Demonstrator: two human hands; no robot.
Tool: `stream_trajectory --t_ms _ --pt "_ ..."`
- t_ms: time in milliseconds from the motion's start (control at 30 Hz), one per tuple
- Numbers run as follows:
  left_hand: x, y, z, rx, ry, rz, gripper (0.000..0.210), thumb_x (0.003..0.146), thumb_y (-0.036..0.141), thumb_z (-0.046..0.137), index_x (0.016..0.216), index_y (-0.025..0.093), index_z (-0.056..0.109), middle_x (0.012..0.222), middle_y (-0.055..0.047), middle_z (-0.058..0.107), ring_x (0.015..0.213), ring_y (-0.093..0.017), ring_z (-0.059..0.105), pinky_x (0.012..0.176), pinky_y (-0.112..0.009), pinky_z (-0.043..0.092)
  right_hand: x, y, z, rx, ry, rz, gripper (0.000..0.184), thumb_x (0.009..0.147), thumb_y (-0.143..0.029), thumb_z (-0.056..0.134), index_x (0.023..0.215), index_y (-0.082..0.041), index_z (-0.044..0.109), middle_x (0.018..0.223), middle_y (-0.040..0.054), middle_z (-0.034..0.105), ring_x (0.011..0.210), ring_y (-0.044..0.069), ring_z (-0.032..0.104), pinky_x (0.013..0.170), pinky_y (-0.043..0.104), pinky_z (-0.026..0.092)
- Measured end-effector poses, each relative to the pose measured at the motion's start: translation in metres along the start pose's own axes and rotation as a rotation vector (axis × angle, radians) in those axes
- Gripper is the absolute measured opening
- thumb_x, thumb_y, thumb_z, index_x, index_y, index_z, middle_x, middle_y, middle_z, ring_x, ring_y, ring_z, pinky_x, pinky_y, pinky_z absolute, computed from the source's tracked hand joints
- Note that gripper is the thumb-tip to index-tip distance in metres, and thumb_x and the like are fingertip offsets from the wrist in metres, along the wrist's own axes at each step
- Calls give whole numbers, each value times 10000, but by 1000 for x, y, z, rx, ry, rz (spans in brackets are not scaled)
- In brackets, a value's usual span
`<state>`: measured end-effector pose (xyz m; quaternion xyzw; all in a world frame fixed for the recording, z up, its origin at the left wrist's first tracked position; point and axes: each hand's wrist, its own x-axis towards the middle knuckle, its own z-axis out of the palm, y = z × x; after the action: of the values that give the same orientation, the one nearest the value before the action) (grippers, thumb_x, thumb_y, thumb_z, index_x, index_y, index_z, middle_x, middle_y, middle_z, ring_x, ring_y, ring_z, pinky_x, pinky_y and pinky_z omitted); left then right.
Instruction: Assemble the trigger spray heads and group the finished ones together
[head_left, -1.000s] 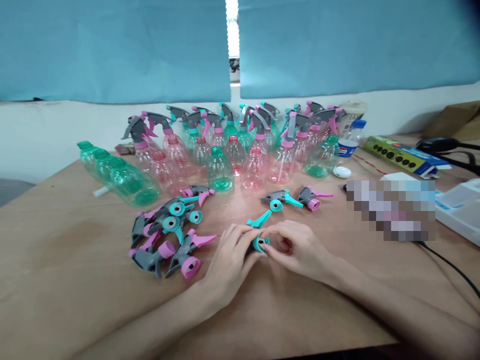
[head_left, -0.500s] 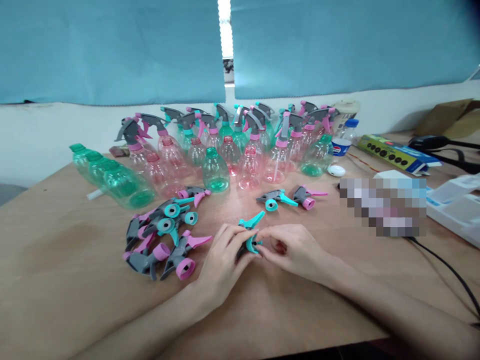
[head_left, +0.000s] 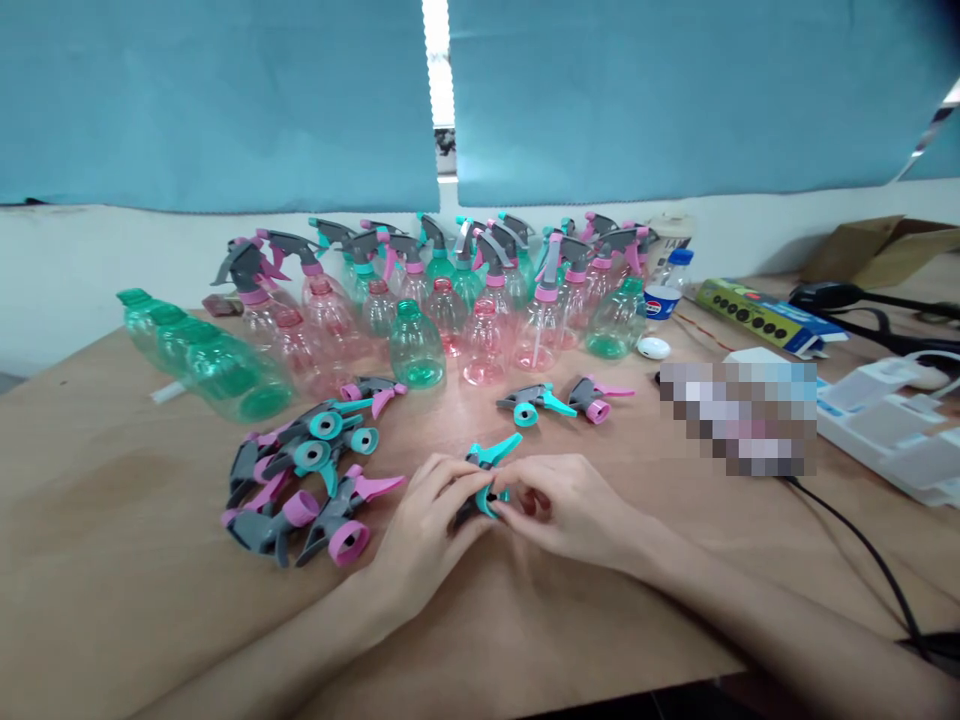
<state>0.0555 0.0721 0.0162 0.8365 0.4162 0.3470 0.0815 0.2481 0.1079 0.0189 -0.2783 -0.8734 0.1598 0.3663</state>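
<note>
My left hand (head_left: 427,525) is closed around a grey and teal trigger spray head (head_left: 501,449), just above the table. Its teal lever points up and right, and its collar faces my right hand (head_left: 574,510). The thumb and fingers of my right hand pinch at that collar; whatever is between the fingertips is mostly hidden. Left of my hands lies a pile of loose spray heads (head_left: 312,456) with pink or teal collars. Farther off, a teal spray head (head_left: 526,413) and a pink spray head (head_left: 597,411) lie side by side.
Behind stand several pink and green bottles, some with spray heads, including an open green bottle (head_left: 418,355). Green bottles (head_left: 232,370) lie at the left. To the right are a Pepsi bottle (head_left: 663,302), a long box (head_left: 765,318), a white compartment tray (head_left: 885,425) and a black cable (head_left: 855,540).
The view has swung slightly right, so things sit farther left. My right fingertips have moved in over the collar, covering more of it. My left hand keeps its hold on the spray head.
</note>
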Motion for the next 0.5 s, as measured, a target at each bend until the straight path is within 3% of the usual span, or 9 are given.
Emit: stream_trajectory --t_ms 133,333,500 --pt "2 -1 -3 20 9 -2 204 898 231 557 1100 227 587 984 -58 612 912 -207 563 776 -351 510 0 3 0 83 5 6 85 842 -244 565 856 -168 601 598 -30 563 514 91 515 514 198 389" --pt "13 -3 -9 -15 36 -235 239 863 287 599 1099 255 609 1038 -39 610 975 -218 579 827 -373 501 -1 2 5 221 34 164 160 876 -325 565 882 -167 588 634 -34 564 497 80 483 500 197 384" --pt "32 -2 -16 -37 62 -356 252 829 296 631 1076 241 625 1103 -25 643 1045 -232 583 901 -388 465 0 -1 3 273 -14 161 325 962 -364 398 798 -166 598 677 -9 602 578 99 533 568 211 407"
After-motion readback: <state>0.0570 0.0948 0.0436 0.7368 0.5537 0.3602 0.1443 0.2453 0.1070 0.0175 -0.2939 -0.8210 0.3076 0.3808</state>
